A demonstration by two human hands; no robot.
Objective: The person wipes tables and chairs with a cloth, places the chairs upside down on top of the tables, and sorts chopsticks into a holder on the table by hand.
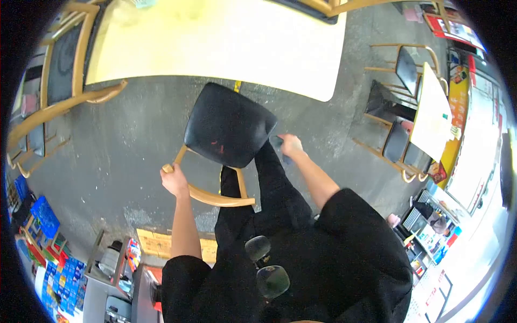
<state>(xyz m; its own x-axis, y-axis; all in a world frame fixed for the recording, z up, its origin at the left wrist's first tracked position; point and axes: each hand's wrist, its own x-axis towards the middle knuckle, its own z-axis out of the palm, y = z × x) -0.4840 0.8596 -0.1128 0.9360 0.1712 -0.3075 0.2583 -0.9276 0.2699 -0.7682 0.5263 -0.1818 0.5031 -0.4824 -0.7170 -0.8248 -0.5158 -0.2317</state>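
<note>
A wooden chair with a black padded seat [230, 126] stands in front of my legs, beside the near edge of a pale yellow table [215, 46]. My left hand [175, 180] is closed round the left end of the chair's curved wooden backrest. To the right of the seat, my right hand [291, 146] is closed on a bluish-grey cloth, which hangs below and beside the fingers. A pair of glasses [273, 281] hangs at the chest of the black shirt.
Another chair [63, 64] stands at the left of the table. On the right is a second table [431, 110] with several chairs round it. A metal counter [99, 285] and blue boxes [64, 280] are at the lower left. Shelves with goods [431, 231] stand lower right.
</note>
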